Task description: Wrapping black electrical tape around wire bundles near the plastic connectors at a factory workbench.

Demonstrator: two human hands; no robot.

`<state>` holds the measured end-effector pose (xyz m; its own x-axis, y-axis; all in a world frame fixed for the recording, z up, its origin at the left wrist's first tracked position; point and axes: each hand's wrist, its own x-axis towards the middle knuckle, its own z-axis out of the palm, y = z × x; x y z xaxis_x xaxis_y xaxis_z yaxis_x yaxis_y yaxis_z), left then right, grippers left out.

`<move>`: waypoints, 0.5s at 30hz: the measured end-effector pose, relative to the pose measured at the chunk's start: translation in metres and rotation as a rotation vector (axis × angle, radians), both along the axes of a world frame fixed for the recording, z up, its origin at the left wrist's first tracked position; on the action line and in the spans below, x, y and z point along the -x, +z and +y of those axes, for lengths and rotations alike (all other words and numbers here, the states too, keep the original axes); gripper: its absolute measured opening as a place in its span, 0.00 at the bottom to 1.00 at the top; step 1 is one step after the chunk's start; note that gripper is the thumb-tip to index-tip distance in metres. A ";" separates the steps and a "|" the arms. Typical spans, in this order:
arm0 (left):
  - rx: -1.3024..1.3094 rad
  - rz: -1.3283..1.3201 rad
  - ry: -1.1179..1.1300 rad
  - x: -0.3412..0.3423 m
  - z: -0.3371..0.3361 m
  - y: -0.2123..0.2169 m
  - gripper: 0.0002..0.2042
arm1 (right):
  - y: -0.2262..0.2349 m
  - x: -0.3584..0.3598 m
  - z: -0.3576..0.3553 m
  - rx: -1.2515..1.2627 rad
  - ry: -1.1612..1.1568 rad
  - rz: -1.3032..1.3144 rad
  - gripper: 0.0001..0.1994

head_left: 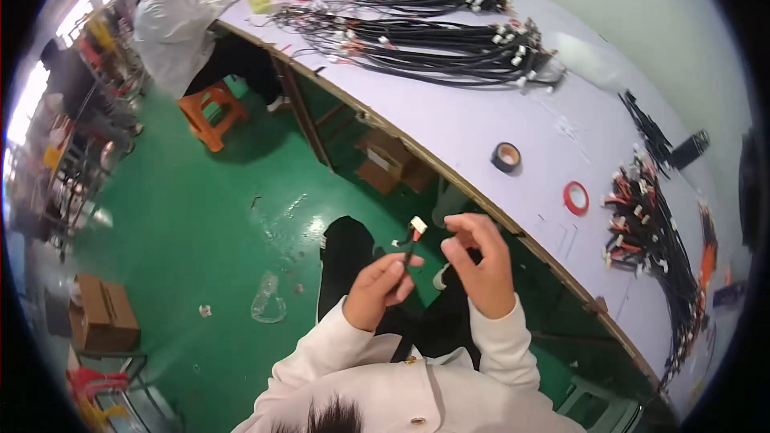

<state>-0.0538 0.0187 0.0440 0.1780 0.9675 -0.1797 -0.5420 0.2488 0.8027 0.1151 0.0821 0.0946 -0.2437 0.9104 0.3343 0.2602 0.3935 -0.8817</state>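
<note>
Above my lap, my left hand pinches a short black cable between thumb and fingers. A white plug connector with a bit of red wire tops the cable, pointing up and away from me. Just to the right, my right hand is held with its thumb and fingers apart and nothing between them. It is near the connector but not touching it. The cable's lower end is hidden by my left hand.
The long white table holds a roll of black tape, a roll of red tape and bundles of black cables. More cables with white connectors lie at right. Another person sits on an orange stool at far left.
</note>
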 end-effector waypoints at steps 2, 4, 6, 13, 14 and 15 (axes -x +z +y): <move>0.011 -0.013 -0.042 -0.004 0.004 -0.001 0.16 | 0.013 -0.020 0.005 -0.048 -0.129 -0.059 0.09; 0.015 -0.023 -0.068 -0.003 0.007 -0.002 0.17 | 0.013 -0.039 0.010 -0.090 -0.222 -0.084 0.09; -0.019 -0.022 -0.011 -0.004 0.007 -0.005 0.17 | 0.018 -0.057 0.013 -0.092 -0.262 -0.117 0.09; -0.005 -0.019 -0.018 0.006 0.006 -0.001 0.21 | 0.018 -0.147 0.042 -0.347 -0.547 -0.692 0.17; -0.006 -0.011 0.008 0.006 0.003 0.000 0.21 | 0.017 -0.152 0.050 -0.321 -0.551 -0.790 0.19; -0.008 0.007 0.012 0.004 -0.001 -0.001 0.22 | 0.009 -0.164 0.054 -0.333 -0.519 -0.771 0.19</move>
<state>-0.0583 0.0179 0.0434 0.1654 0.9709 -0.1733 -0.5393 0.2361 0.8084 0.2789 0.1365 0.1037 -0.0996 0.8541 0.5104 0.9276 0.2654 -0.2630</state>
